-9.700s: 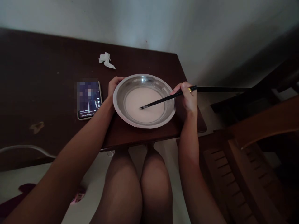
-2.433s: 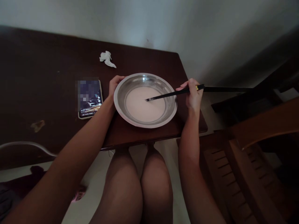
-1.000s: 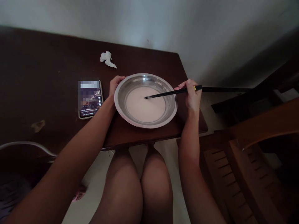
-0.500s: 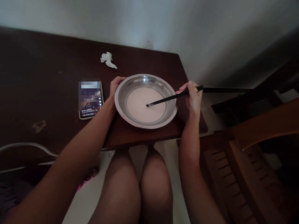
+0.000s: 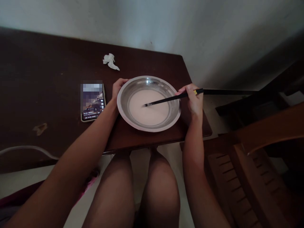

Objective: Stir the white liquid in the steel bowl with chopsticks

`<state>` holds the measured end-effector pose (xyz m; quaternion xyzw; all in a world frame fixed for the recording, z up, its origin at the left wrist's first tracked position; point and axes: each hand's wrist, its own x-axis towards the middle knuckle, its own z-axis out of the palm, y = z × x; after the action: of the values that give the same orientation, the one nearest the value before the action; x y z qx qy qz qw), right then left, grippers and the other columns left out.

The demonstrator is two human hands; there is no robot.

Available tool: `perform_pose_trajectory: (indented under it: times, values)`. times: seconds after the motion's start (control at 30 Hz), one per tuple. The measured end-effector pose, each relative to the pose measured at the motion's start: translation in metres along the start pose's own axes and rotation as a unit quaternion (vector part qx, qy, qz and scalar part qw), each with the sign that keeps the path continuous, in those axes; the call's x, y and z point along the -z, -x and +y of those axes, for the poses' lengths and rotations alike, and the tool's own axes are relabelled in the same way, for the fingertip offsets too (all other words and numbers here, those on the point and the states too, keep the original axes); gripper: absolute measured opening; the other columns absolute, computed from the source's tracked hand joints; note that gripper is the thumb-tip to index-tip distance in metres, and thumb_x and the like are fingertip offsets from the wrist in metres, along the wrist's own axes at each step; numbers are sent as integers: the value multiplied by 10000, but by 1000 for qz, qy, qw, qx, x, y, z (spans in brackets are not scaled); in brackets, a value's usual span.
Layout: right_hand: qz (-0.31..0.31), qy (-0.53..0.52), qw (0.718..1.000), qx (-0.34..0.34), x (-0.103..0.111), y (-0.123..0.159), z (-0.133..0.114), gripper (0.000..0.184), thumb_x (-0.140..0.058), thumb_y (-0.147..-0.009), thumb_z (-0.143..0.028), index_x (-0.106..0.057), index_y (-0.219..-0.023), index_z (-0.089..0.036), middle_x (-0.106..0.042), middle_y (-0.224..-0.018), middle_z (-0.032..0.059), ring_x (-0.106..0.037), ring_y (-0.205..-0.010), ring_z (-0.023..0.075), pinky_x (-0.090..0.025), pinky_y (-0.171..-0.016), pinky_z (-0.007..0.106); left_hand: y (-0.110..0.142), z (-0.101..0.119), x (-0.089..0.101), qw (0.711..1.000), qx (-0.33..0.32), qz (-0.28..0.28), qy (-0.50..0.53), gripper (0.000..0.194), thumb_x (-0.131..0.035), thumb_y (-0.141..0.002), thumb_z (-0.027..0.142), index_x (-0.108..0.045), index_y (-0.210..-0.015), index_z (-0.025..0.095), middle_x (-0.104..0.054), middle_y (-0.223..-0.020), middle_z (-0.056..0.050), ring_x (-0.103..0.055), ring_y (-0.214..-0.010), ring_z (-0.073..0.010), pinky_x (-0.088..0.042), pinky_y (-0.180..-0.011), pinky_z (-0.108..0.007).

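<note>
A wide metal bowl (image 5: pixel 123 113) stands near the front edge of the dark table, with a pale, milky liquid (image 5: pixel 149 114) in it. My left hand (image 5: pixel 118 87) grips the bowl's left rim; part of its fingers is hidden behind the bowl. Over the right rim, my right hand (image 5: pixel 195 99) is closed around black chopsticks (image 5: pixel 163 100) with a gold band near the top. They slant down to the left, and their whitish tips meet the liquid near the middle of the bowl.
Left of the bowl lies a phone (image 5: pixel 93 103) with its screen lit. A crumpled tissue (image 5: pixel 110 61) rests farther back on the table (image 5: pixel 59 63). The wall (image 5: pixel 152 25) borders the table's far side. A slatted wooden chair (image 5: pixel 234 177) stands at the right.
The chopstick tips have moved left through the liquid, and my right hand has shifted slightly left with them. My left hand keeps its hold on the bowl.
</note>
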<state>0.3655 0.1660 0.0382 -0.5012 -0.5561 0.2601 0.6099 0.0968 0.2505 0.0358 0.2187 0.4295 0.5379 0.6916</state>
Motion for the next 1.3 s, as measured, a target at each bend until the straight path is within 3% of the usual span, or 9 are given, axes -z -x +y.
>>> perform_pose_trajectory:
  times: [0.17, 0.33, 0.53, 0.73, 0.9, 1.1, 1.3]
  values:
    - [73, 18, 997, 8, 2, -3, 2, 564, -551, -917, -782, -637, -714, -262, -628, -655, -32, -751, -705, 160, -627, -774, 361, 6, 2, -4, 1000, 14, 1, 15, 361, -455, -961, 98, -643, -668, 195, -757, -705, -88, -767, -1096, -273, -598, -995, -364]
    - [5, 2, 1000, 0, -3, 1, -5, 536, -639, -877, -765, -642, -708, -255, -644, -627, -48, -739, -667, 148, -619, -725, 335, 5, 3, -3, 1000, 3, 24, -9, 305, -494, -915, 84, -677, -692, 182, -780, -735, -91, -758, -1105, -281, -600, -983, -359]
    - [78, 0, 997, 8, -1, -2, -3, 599, -570, -886, -815, -647, -698, -251, -649, -634, -42, -745, -659, 151, -628, -774, 361, 4, 2, -2, 1000, -4, 8, -9, 359, -467, -959, 81, -650, -672, 196, -721, -633, -68, -768, -1084, -266, -602, -964, -344]
    - [7, 5, 1000, -5, 0, -1, 1, 528, -645, -868, -775, -680, -741, -264, -656, -628, -45, -753, -685, 164, -625, -747, 356, 6, 4, -4, 1000, 6, 22, -6, 394, -454, -969, 78, -621, -631, 188, -724, -648, -74, -772, -1054, -247, -593, -959, -316]
    - [78, 0, 997, 20, 0, -2, 1, 572, -558, -908, -796, -672, -732, -264, -650, -627, -52, -736, -646, 145, -621, -758, 355, 3, 1, -1, 1000, -6, 17, -10, 288, -493, -891, 86, -648, -670, 189, -763, -718, -84, -764, -1094, -291, -617, -943, -379]
    - [5, 11, 1000, 2, -1, -1, -1, 561, -607, -878, -796, -655, -713, -261, -654, -634, -40, -752, -709, 159, -634, -783, 362, 1, 0, 0, 999, -18, 19, -20, 289, -516, -889, 82, -652, -656, 185, -775, -763, -78, -787, -1004, -252, -602, -918, -318]
    - [71, -1, 997, 12, 0, -2, 0, 602, -533, -910, -808, -636, -697, -255, -617, -625, -46, -730, -640, 142, -619, -735, 343, 2, 2, -2, 1000, 11, 24, -1, 277, -494, -919, 89, -738, -817, 172, -762, -690, -55, -782, -990, -244, -613, -901, -324]
